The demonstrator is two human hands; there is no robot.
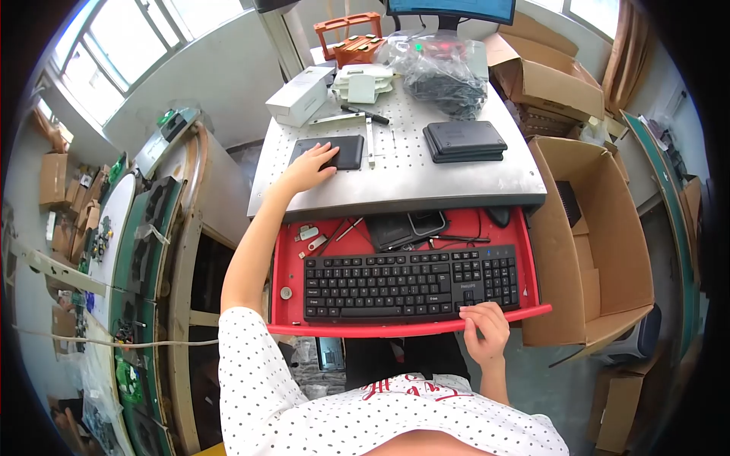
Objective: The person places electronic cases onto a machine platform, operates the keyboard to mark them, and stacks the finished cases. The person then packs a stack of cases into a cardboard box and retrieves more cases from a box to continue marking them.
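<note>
My left hand [310, 167] lies with its fingers spread on a flat black device [348, 152] on the perforated metal table [365, 186]. A metal L-shaped bracket [370, 140] stands just right of that device. My right hand [485, 327] is at the front edge of the open red drawer [395, 331], its fingertips at the lower keys of a black keyboard [380, 285]. Its fingers are bent and apart, with nothing held between them. Farther right on the table sits a stack of black devices [465, 141].
Behind are a white box [300, 96], a black marker [365, 114], white packets [363, 82], a plastic-wrapped bundle [449, 80], an orange rack [357, 49] and a monitor [456, 9]. An open cardboard box [593, 243] stands at the right. The drawer also holds USB sticks [307, 232] and a mouse [498, 216].
</note>
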